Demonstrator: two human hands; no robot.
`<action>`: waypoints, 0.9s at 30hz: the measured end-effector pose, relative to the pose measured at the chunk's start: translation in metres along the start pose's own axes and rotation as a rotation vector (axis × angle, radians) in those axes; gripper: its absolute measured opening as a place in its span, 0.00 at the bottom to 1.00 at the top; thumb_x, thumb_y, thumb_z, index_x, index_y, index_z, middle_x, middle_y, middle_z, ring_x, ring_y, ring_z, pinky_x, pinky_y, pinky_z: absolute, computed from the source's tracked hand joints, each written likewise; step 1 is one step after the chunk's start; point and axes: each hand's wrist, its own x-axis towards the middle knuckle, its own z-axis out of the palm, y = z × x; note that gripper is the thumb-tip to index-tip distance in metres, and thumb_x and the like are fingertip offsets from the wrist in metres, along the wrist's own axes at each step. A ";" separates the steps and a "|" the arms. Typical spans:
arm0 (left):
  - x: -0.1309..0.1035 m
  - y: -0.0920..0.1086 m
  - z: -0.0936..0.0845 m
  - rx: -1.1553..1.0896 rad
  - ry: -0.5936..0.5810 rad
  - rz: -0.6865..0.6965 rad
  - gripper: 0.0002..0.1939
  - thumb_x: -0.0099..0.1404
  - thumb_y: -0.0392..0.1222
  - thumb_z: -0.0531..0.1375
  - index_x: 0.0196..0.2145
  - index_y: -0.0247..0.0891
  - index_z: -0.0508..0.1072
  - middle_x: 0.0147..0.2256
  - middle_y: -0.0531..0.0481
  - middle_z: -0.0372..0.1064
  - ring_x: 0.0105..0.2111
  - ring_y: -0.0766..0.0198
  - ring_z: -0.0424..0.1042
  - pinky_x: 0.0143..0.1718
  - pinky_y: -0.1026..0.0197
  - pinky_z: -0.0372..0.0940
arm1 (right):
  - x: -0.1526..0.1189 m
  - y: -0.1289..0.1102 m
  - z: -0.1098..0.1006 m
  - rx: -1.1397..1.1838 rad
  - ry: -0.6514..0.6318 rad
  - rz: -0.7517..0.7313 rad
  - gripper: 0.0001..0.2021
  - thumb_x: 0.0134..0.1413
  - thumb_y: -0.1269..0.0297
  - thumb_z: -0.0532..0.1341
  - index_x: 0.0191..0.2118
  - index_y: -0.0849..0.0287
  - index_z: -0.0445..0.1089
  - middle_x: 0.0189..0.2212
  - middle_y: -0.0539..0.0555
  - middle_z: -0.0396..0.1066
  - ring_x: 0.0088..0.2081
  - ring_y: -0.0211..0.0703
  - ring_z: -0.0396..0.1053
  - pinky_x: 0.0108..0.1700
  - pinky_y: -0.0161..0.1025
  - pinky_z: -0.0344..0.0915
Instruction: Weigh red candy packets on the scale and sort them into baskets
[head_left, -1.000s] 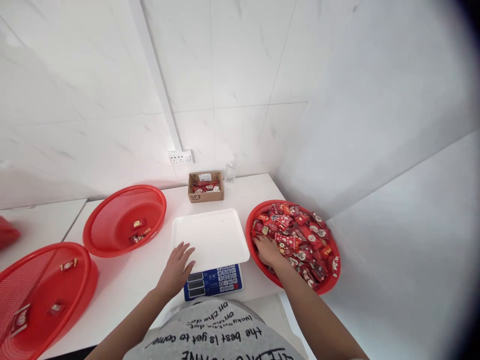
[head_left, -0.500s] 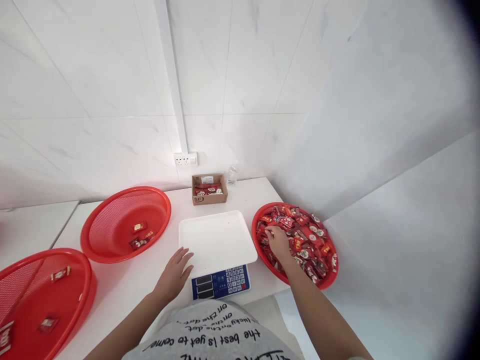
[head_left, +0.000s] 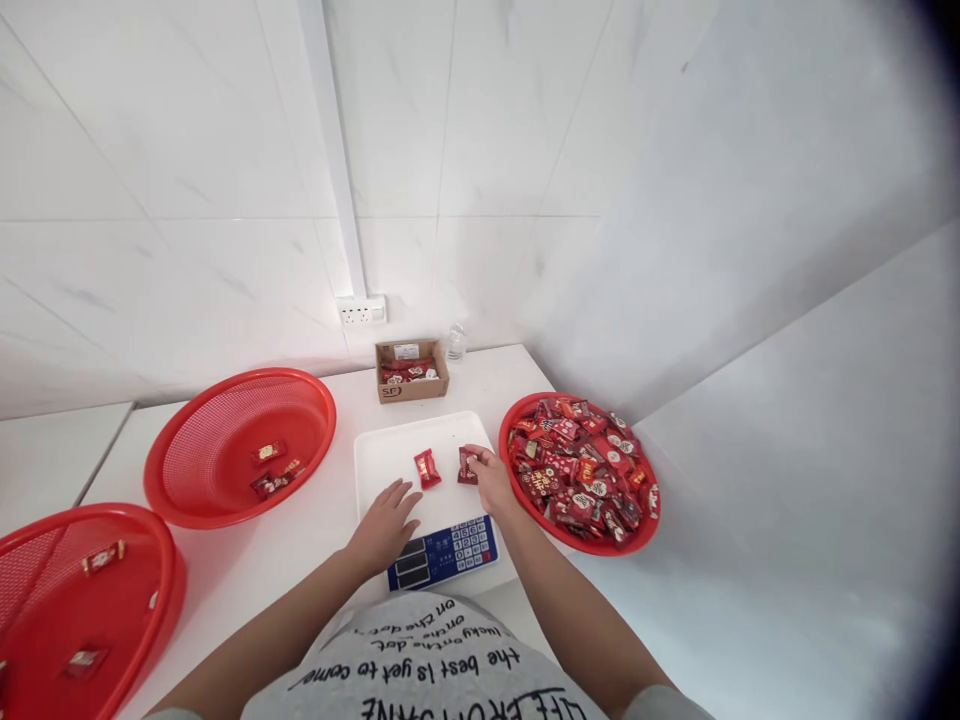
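My right hand (head_left: 495, 484) pinches a packet (head_left: 466, 466) by one end, so it could slip; my spread left hand (head_left: 381, 527) might jog the tray (head_left: 386, 455) beneath.

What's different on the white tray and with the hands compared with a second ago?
The right hand has moved left, from the full round red plastic basket to the white rectangular tray. A bright red wrapped packet now lies there, and a dark red wrapped packet is at that hand's fingertips. The left hand is still by the tray's near left corner; the brown cardboard box stayed put.
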 end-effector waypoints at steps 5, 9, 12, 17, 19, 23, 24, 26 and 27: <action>0.020 0.004 0.001 0.059 -0.067 -0.001 0.26 0.62 0.42 0.53 0.58 0.39 0.58 0.62 0.40 0.48 0.62 0.50 0.44 0.59 0.45 0.47 | -0.014 0.002 -0.011 -0.236 -0.129 -0.042 0.21 0.47 0.62 0.54 0.50 0.59 0.64 0.41 0.54 0.71 0.39 0.39 0.69 0.43 0.41 0.66; 0.041 0.006 0.003 0.089 -0.049 0.037 0.30 0.62 0.46 0.53 0.61 0.45 0.52 0.64 0.43 0.41 0.63 0.49 0.39 0.59 0.41 0.44 | -0.027 0.001 -0.016 -0.686 -0.174 -0.249 0.20 0.51 0.66 0.51 0.51 0.57 0.65 0.53 0.55 0.63 0.55 0.42 0.59 0.57 0.44 0.56; 0.050 0.004 0.010 0.096 -0.078 0.056 0.31 0.62 0.50 0.53 0.61 0.47 0.52 0.64 0.44 0.41 0.63 0.50 0.38 0.59 0.41 0.42 | -0.032 -0.005 -0.035 -0.939 -0.038 -0.382 0.20 0.52 0.67 0.51 0.52 0.59 0.65 0.57 0.57 0.58 0.59 0.44 0.52 0.60 0.46 0.49; 0.047 -0.005 0.025 0.102 -0.066 0.024 0.28 0.63 0.50 0.52 0.59 0.44 0.57 0.63 0.44 0.44 0.63 0.50 0.41 0.59 0.42 0.42 | -0.034 -0.023 -0.095 -1.258 0.216 -0.260 0.22 0.52 0.68 0.52 0.54 0.59 0.63 0.57 0.60 0.57 0.60 0.52 0.49 0.60 0.52 0.46; 0.043 -0.006 0.027 0.129 -0.021 0.024 0.27 0.63 0.50 0.52 0.59 0.43 0.58 0.63 0.43 0.46 0.63 0.49 0.41 0.59 0.40 0.41 | -0.035 -0.027 -0.114 -1.345 0.263 -0.145 0.23 0.53 0.66 0.52 0.56 0.59 0.61 0.58 0.62 0.54 0.61 0.55 0.47 0.59 0.55 0.45; 0.047 0.011 0.022 0.160 -0.001 0.183 0.28 0.63 0.49 0.52 0.60 0.46 0.55 0.63 0.46 0.46 0.63 0.49 0.38 0.60 0.39 0.35 | -0.032 -0.026 -0.126 -1.461 0.216 -0.055 0.26 0.53 0.66 0.53 0.59 0.54 0.55 0.61 0.58 0.49 0.62 0.57 0.43 0.59 0.60 0.37; 0.051 0.018 0.020 0.154 -0.025 0.235 0.27 0.64 0.48 0.52 0.60 0.48 0.54 0.63 0.48 0.46 0.63 0.50 0.37 0.60 0.39 0.34 | -0.030 -0.025 -0.125 -1.478 0.199 -0.059 0.27 0.52 0.66 0.54 0.59 0.52 0.55 0.62 0.57 0.48 0.62 0.57 0.42 0.59 0.61 0.36; 0.060 0.032 0.018 0.135 -0.089 0.306 0.26 0.65 0.48 0.51 0.60 0.50 0.54 0.63 0.51 0.46 0.63 0.51 0.38 0.60 0.39 0.33 | -0.027 -0.024 -0.120 -1.495 0.192 -0.073 0.27 0.51 0.68 0.54 0.58 0.49 0.56 0.61 0.55 0.50 0.62 0.57 0.43 0.58 0.63 0.36; 0.064 0.038 0.017 0.126 -0.123 0.320 0.26 0.65 0.49 0.50 0.60 0.50 0.54 0.62 0.52 0.47 0.63 0.51 0.38 0.60 0.39 0.33 | -0.025 -0.024 -0.118 -1.497 0.202 -0.085 0.26 0.51 0.70 0.54 0.58 0.48 0.57 0.60 0.55 0.52 0.61 0.57 0.44 0.57 0.63 0.36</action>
